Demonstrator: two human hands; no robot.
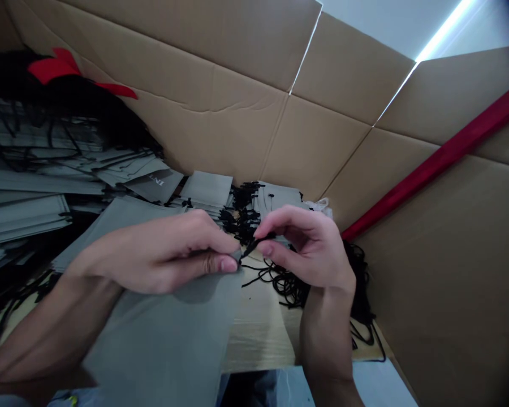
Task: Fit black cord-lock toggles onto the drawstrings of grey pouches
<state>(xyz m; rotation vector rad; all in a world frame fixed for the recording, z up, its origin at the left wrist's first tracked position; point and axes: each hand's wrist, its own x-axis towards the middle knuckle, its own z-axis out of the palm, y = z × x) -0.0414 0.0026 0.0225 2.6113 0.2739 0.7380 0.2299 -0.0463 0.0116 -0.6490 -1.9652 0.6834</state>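
Note:
My left hand [173, 251] pinches the upper right corner of a flat grey fabric pouch [169, 339], thumb on the front. The pouch hangs down toward the bottom of the view. From that corner a short black cord [250, 247] runs up to the right. My right hand [309, 243] holds the cord between thumb and fingertips, close beside the left thumb. Beyond the hands lie loose black cords [288, 282] on the wooden table [258, 333].
Stacks of grey pouches [25, 215] fill the left side, with black cords and a red strip [55, 68] on top. More pouches with knotted cords [207, 186] stand at the back. Cardboard walls [220, 68] rise behind and right; a dark red bar [441, 158] slants across.

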